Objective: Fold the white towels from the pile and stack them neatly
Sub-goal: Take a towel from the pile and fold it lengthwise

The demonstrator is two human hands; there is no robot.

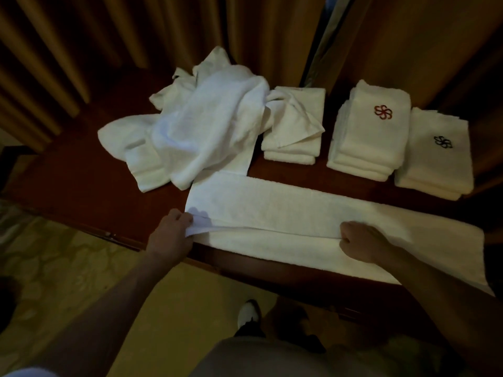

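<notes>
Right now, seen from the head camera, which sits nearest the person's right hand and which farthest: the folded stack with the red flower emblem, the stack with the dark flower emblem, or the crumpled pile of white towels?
From the right hand:
1. Folded stack with the dark flower emblem, far right.
2. Folded stack with the red flower emblem, behind, slightly farther.
3. Crumpled pile of white towels, far left.

Long white towel (313, 213) half-folded lengthwise, near crumpled pile (196, 126), three folded stacks (367, 137).

Long white towel (299, 213) on wooden table (81, 180), both hands gripping its folded edge, left hand (174, 229), right hand (362, 240)
</notes>
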